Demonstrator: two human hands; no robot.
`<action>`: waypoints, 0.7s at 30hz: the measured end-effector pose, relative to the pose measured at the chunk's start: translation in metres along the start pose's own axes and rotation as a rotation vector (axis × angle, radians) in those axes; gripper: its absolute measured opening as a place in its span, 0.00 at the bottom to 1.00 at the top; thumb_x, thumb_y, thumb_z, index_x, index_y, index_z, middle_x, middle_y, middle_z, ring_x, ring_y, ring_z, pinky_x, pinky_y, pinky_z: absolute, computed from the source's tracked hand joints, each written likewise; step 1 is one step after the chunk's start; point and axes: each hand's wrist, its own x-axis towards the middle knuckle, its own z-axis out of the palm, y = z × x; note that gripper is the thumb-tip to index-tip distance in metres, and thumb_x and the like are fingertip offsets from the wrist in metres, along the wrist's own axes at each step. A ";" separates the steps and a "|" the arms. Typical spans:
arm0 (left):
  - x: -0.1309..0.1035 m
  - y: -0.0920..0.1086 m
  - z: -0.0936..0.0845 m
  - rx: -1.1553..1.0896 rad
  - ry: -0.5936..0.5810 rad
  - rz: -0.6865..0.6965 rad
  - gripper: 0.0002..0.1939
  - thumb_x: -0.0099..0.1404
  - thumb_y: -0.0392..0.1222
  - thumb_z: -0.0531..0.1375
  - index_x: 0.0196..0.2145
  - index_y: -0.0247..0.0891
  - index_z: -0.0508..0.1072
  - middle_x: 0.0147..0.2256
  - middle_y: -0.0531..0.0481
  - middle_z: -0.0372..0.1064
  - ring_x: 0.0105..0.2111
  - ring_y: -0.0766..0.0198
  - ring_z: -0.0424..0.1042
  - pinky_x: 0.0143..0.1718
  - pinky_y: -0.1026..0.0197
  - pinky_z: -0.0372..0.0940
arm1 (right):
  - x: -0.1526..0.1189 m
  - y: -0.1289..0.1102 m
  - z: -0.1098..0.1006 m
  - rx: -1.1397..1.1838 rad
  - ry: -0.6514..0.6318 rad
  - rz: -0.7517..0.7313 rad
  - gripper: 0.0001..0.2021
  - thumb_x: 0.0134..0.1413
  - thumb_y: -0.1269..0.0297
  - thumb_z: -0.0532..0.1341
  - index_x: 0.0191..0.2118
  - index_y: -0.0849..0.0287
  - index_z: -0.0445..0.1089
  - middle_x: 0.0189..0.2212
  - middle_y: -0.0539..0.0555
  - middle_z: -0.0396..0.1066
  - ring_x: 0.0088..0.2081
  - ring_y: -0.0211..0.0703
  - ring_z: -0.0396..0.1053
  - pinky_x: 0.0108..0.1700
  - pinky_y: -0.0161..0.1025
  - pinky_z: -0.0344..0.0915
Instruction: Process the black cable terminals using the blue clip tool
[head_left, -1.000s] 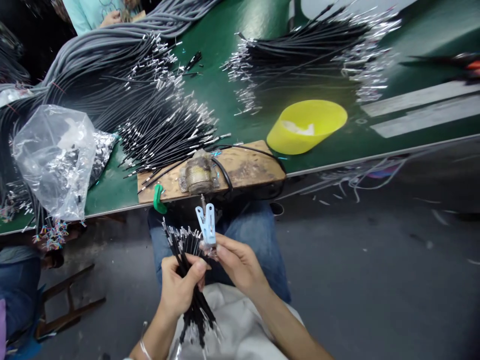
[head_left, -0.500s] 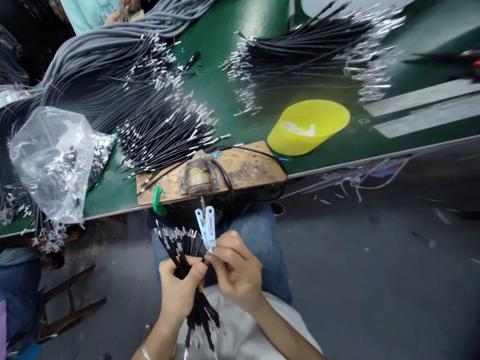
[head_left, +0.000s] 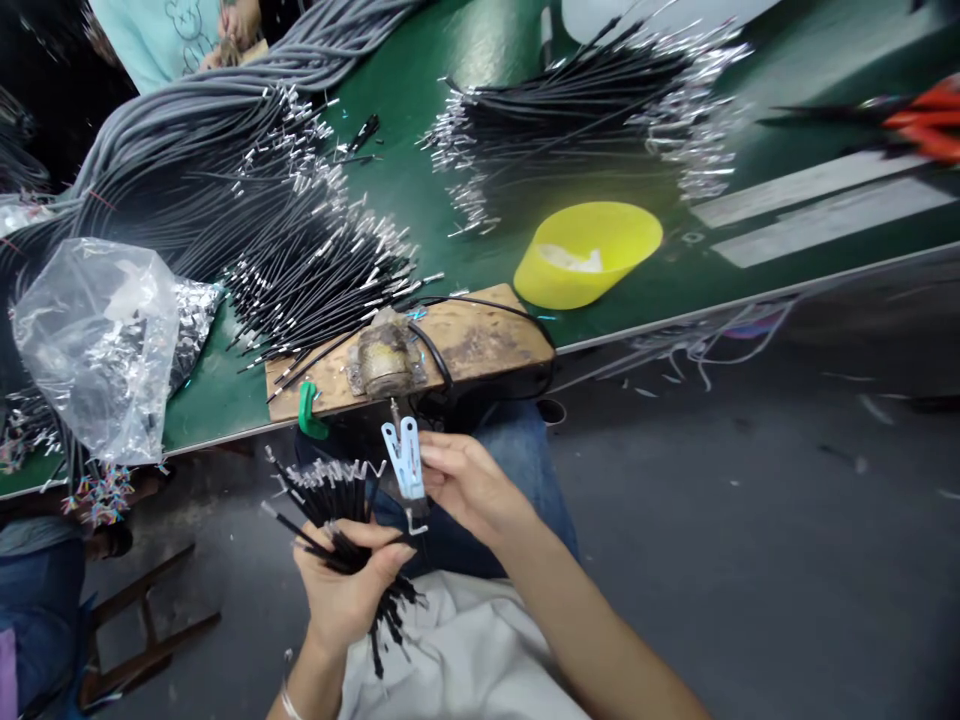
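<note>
at the far left, up and away from the left grip, i see a clear plastic bag (head_left: 97,340) on the tabletop (head_left: 675,280). right of it, above the left grip, a heap of dark cables (head_left: 315,280) fans out, their silver ends facing right. nearer that grip, a green clamp (head_left: 311,412) sits at the edge of a wooden board (head_left: 480,345).

my left grip (head_left: 341,590) is closed around a bundle of black cables (head_left: 337,500), silver tips spreading upward and the other ends hanging below. above and just right of it, a worn metal cylinder (head_left: 384,360) on the board points a thin shaft down toward a blue clothespin (head_left: 406,470). the clothespin is between my two grips. my right grip (head_left: 469,485) has its fingertips at the clothespin's right side; i can't tell whether they pinch it.

up and right of that grip stands a yellow cup (head_left: 540,285); farther right lie orange-handled scissors (head_left: 926,125).
</note>
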 end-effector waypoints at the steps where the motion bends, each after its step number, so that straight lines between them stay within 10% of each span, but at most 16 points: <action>1: -0.001 0.000 0.000 -0.009 0.034 0.002 0.06 0.45 0.43 0.69 0.20 0.38 0.79 0.20 0.48 0.76 0.22 0.58 0.75 0.30 0.57 0.71 | 0.003 -0.003 0.002 0.000 0.002 -0.037 0.17 0.33 0.51 0.70 0.22 0.63 0.72 0.14 0.44 0.56 0.18 0.30 0.49 0.21 0.31 0.50; 12: 0.007 0.012 0.020 -0.035 0.156 0.065 0.02 0.45 0.38 0.68 0.19 0.40 0.79 0.20 0.48 0.76 0.21 0.55 0.75 0.27 0.55 0.71 | 0.012 -0.002 0.025 0.162 0.011 -0.036 0.18 0.32 0.49 0.71 0.21 0.61 0.75 0.17 0.49 0.68 0.20 0.33 0.60 0.23 0.31 0.58; 21: 0.001 0.013 0.015 -0.003 0.118 0.040 0.01 0.44 0.36 0.67 0.18 0.40 0.79 0.20 0.48 0.77 0.22 0.54 0.75 0.29 0.56 0.71 | 0.010 0.011 -0.012 0.158 0.095 -0.046 0.20 0.35 0.44 0.67 0.24 0.58 0.73 0.18 0.49 0.65 0.19 0.36 0.58 0.23 0.35 0.58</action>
